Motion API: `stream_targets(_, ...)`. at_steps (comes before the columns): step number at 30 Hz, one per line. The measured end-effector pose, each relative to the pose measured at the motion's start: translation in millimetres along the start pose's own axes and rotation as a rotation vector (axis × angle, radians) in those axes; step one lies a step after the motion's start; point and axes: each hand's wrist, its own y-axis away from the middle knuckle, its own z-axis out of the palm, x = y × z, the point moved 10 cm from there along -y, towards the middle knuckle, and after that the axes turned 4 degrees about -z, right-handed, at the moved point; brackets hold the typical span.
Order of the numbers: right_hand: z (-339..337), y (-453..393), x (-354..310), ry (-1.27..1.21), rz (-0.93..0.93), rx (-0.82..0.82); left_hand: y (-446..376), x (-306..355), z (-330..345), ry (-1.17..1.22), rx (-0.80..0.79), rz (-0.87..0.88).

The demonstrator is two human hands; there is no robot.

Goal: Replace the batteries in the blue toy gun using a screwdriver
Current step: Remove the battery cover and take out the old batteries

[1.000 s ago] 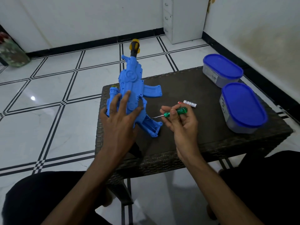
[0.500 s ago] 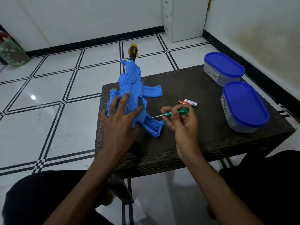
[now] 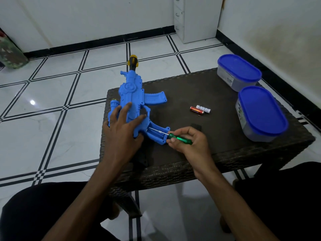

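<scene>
The blue toy gun (image 3: 133,101) lies at the table's (image 3: 217,153) left edge, muzzle overhanging the far side. The left hand (image 3: 121,134) presses it flat with spread fingers. The right hand (image 3: 189,141) pinches a green-handled screwdriver (image 3: 178,138), its tip in the grip. Two batteries (image 3: 200,109) lie mid-table.

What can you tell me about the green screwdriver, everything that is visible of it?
The screwdriver is small, with a clear green handle that looks like plastic and a thin silver metal shaft. It lies almost level above the dark table, handle to the right, shaft pointing left. The right hand pinches the handle with curled fingers. The tip reaches into the open grip of the blue toy gun; whether it touches a screw there cannot be seen. The left hand does not touch it.
</scene>
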Motion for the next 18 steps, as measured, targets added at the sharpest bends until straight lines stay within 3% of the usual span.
stream_targets(5,3.0,-4.0,-19.1,0.375,-0.128,-0.031,-2.1,3.4,1.0,0.036,-0.014,0.042)
stream_targets(12,4.4,-11.9,-43.9,0.623,-0.185,-0.075,-2.1,0.7,10.6,0.072,-0.046,0.077)
stream_targets(18,-1.9,-10.0,-40.9,0.573,-0.159,-0.08,-4.3,-1.1,11.9,0.081,-0.054,0.084)
